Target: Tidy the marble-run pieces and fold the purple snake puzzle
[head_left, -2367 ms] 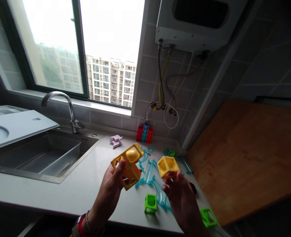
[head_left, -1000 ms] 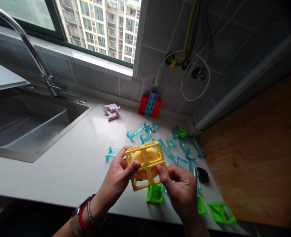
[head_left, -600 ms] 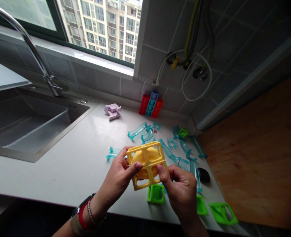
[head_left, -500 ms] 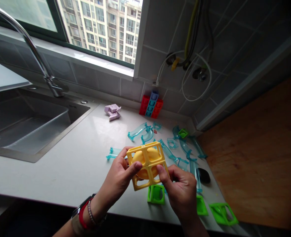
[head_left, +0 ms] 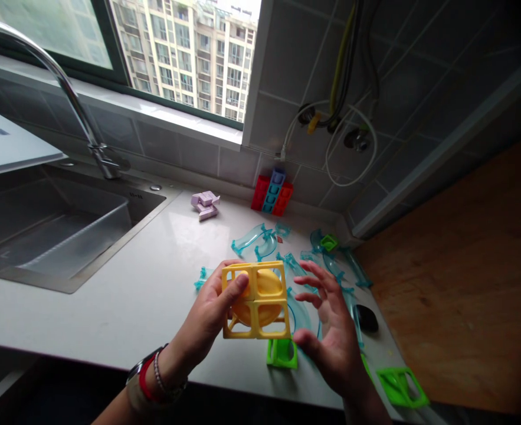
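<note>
A yellow block of open-framed cubes point(head_left: 269, 303), with rounded channels inside, is held up over the counter. My left hand point(head_left: 211, 310) grips its left side, thumb across the front face and the other fingers hidden behind. My right hand point(head_left: 331, 330) is apart from the block, just to its right, fingers spread and curved with nothing in them. Beneath the block, a green cube point(head_left: 282, 353) stands on the counter. Translucent teal track pieces point(head_left: 249, 239) lie behind both hands, some partly hidden by them.
A steel sink point(head_left: 72, 277) with a tap point(head_left: 72, 94) takes up the left. Lilac pieces point(head_left: 205, 205) lie near the wall, where red and blue blocks point(head_left: 272, 193) lean. A black object point(head_left: 367, 319) and a green piece point(head_left: 402, 388) are at the right, beside a wooden panel point(head_left: 459, 283).
My right hand has let go of the yellow block and opened out to its right. The block, still in my left hand, has turned to face me more squarely.
</note>
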Available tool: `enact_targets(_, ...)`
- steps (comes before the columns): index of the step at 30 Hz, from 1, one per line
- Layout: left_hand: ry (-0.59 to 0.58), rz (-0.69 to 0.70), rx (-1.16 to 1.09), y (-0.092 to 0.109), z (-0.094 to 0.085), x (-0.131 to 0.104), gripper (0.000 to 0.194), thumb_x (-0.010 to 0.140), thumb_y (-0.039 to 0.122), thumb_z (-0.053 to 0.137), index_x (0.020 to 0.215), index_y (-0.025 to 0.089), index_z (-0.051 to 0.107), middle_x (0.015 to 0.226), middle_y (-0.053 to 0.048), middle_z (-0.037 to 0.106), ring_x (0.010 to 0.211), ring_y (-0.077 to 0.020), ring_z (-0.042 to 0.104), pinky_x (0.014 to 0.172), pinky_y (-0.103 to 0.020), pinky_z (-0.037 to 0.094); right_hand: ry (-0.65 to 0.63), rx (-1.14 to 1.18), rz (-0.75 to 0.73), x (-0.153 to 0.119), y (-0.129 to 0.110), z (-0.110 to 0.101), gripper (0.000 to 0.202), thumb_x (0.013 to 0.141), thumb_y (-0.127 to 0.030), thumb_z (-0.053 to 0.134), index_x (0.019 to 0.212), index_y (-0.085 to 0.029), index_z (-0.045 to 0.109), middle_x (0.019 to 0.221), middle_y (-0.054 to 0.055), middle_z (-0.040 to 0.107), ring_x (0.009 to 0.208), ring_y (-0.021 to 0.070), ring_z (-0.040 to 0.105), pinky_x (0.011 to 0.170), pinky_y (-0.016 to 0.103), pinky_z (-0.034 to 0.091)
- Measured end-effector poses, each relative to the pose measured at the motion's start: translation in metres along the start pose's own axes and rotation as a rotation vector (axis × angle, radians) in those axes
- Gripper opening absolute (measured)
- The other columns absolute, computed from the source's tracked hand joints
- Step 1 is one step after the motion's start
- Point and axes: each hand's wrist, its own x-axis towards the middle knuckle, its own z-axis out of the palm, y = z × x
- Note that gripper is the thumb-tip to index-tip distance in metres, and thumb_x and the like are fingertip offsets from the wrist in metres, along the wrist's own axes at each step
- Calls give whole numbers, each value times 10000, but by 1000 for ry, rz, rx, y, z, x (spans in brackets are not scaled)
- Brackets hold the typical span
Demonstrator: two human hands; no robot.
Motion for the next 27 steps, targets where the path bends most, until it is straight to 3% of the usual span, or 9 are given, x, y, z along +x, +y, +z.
enact_targets(2, -90, -29, 6, 0, -1, -1, 550, 807, 436, 844, 1210, 222, 538, 997, -29, 681, 840, -197, 692, 706, -270, 570, -156, -45, -49, -1, -2, -1, 1195, 661, -696, 866, 1628, -337, 262, 1677, 142, 295, 1449, 409, 431, 1121, 548, 475)
enact_targets(4, -178, -78, 18, 0, -2, -1, 661, 742, 359, 906, 1248, 229, 502, 1045, -39, 692, 887, -206, 697, 748, -283, 578, -242, -111, -94, -2, -3, -2, 1362, 575, -622, 949, 1652, -372, 155, 1702, 119, 263, 1507, 422, 360, 1203, 581, 388)
enact_targets(10, -287, -116, -11, 4, 1, -6, 682, 732, 307, 910, 1248, 226, 471, 1079, -55, 703, 940, -212, 699, 778, -278, 556, -217, -169, -206, 1, -4, -1, 1289, 520, -548, 1000, 1595, -346, 318, 1513, 119, 501, 1427, 407, 475, 1186, 516, 441)
enact_targets(16, -312, -144, -35, 0, 0, -11, 701, 734, 337, 902, 1268, 231, 462, 1040, -46, 708, 906, -209, 694, 764, -284, 536, -184, -178, -270, -1, -4, 1, 1245, 519, -583, 989, 1559, -304, 363, 1406, 153, 537, 1323, 424, 559, 1106, 503, 522)
enact_targets(20, -352, -159, -70, -5, -4, -11, 792, 739, 344, 905, 1362, 253, 425, 1128, -74, 722, 969, -236, 707, 823, -317, 542, -173, -179, -304, -3, -6, 2, 1216, 529, -627, 966, 1551, -309, 388, 1375, 140, 551, 1287, 414, 590, 1082, 471, 544)
enact_targets(24, -339, -163, -137, -8, -4, -9, 754, 735, 348, 909, 1353, 245, 488, 1182, -100, 720, 1023, -276, 720, 839, -335, 558, -176, -179, -260, -6, -6, 12, 1243, 551, -656, 943, 1594, -324, 352, 1493, 141, 505, 1410, 441, 488, 1153, 511, 472)
enact_targets(27, -212, -121, -204, -6, -1, -7, 644, 781, 388, 871, 1302, 219, 532, 1182, -115, 713, 1021, -291, 727, 819, -337, 576, -124, -61, -172, -3, -9, 16, 1346, 553, -727, 900, 1653, -338, 228, 1659, 140, 346, 1523, 469, 322, 1208, 629, 351)
